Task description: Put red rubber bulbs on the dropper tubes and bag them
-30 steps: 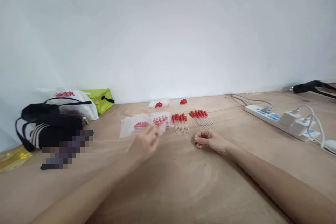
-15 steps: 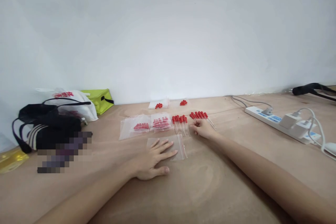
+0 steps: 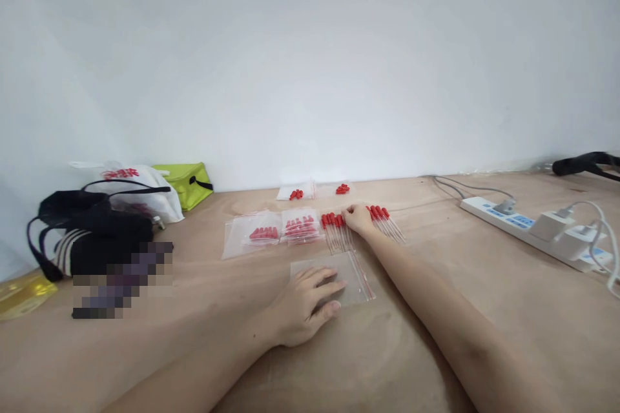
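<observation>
My left hand (image 3: 310, 310) lies on a clear zip bag (image 3: 356, 277) with a red seal line, fingers stretched out. My right hand (image 3: 359, 221) is closed, its fingertips at the right edge of a row of droppers (image 3: 334, 232) with red bulbs and thin pale stems. What those fingers pinch is hidden. Just right of that hand lies a second group of droppers (image 3: 385, 222), partly covered by it. Left of the first row are a stack of zip bags (image 3: 299, 227) holding red bulbs and another such bag (image 3: 237, 239).
At the back lie red bulbs (image 3: 296, 195) on a bag and more red bulbs (image 3: 342, 189). A white power strip (image 3: 498, 216) with plugs and cables is on the right. Black bag (image 3: 104, 242), white plastic bag (image 3: 167, 197) and lime-green bag (image 3: 186, 187) stand left.
My right hand has moved left and away from me, from below the right droppers to between the groups. My left hand and the flat zip bag have shifted right.
</observation>
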Action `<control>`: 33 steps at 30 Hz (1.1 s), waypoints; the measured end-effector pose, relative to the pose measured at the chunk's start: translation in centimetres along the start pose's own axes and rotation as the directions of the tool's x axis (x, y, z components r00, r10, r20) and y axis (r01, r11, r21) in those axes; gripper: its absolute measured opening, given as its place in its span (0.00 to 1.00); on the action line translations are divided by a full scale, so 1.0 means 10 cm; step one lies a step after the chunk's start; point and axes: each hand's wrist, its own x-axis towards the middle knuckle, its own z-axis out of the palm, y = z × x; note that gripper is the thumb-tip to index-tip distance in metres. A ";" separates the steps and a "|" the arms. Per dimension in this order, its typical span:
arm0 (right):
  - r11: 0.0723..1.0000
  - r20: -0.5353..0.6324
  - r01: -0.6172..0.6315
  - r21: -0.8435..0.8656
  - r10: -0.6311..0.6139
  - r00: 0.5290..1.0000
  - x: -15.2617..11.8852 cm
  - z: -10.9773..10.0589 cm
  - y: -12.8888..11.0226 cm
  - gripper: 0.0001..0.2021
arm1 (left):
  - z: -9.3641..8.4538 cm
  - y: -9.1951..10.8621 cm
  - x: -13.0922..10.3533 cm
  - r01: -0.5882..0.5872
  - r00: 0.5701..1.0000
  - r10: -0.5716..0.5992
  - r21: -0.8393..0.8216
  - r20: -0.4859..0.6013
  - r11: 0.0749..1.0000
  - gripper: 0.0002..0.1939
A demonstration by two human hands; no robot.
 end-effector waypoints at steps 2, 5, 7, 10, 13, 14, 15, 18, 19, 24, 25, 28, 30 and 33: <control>0.999 -0.034 0.003 0.036 -0.002 0.999 -0.02 -0.09 -0.01 0.09 | -0.04 -0.03 -0.02 -0.036 0.999 0.037 -0.019 0.028 0.999 0.19; 0.994 -0.093 0.024 0.102 -0.015 0.996 -0.14 -0.31 0.02 0.12 | -0.09 -0.07 -0.03 -0.070 0.995 0.074 -0.063 0.061 0.996 0.19; 0.981 -0.117 0.048 0.187 -0.026 0.993 -0.30 -0.50 0.09 0.13 | -0.09 -0.09 -0.02 -0.060 0.996 0.065 -0.072 0.062 0.996 0.19; 0.859 -0.108 0.056 0.509 -0.001 0.994 -0.61 -0.74 0.25 0.16 | -0.05 -0.09 0.00 -0.030 0.999 0.032 -0.049 0.040 0.998 0.19; 0.763 -0.087 0.002 0.646 0.071 0.994 -0.88 -0.85 0.37 0.20 | 0.00 -0.07 0.03 -0.003 1.000 0.003 -0.027 0.016 1.000 0.19; 0.744 -0.077 -0.018 0.668 0.093 0.993 -0.95 -0.86 0.39 0.20 | 0.00 -0.07 0.03 0.006 1.000 -0.005 -0.022 0.016 1.000 0.19; 0.730 -0.064 -0.035 0.683 0.108 0.992 -0.99 -0.85 0.40 0.20 | 0.00 -0.06 0.04 0.012 1.000 -0.012 -0.015 0.021 1.000 0.19; 0.708 -0.026 -0.064 0.703 0.116 0.993 -1.05 -0.81 0.37 0.20 | 0.00 -0.05 0.05 0.029 0.999 -0.029 0.007 0.035 1.000 0.19; 0.706 -0.021 -0.068 0.705 0.117 0.993 -1.05 -0.79 0.36 0.20 | 0.00 -0.04 0.05 0.031 0.999 -0.031 0.009 0.035 0.999 0.19; 0.695 -0.019 -0.097 0.712 0.157 0.987 -1.03 -0.77 0.33 0.19 | 0.02 -0.07 0.05 0.007 1.000 -0.006 -0.012 0.009 1.000 0.19; 0.686 -0.012 -0.105 0.720 0.164 0.986 -1.03 -0.77 0.34 0.18 | 0.03 -0.08 0.05 0.003 1.000 -0.003 -0.015 0.004 1.000 0.19; 0.655 0.019 -0.123 0.746 0.164 0.986 -1.05 -0.74 0.34 0.18 | 0.04 -0.10 0.04 -0.001 1.000 0.001 -0.006 0.003 1.000 0.19; 0.639 0.046 -0.137 0.757 0.156 0.987 -1.08 -0.72 0.32 0.17 | 0.05 -0.11 0.04 -0.003 1.000 0.003 0.004 0.004 1.000 0.19; 0.597 0.107 -0.172 0.784 0.143 0.984 -1.13 -0.69 0.28 0.16 | 0.04 -0.10 0.04 -0.006 1.000 0.006 0.003 -0.002 1.000 0.19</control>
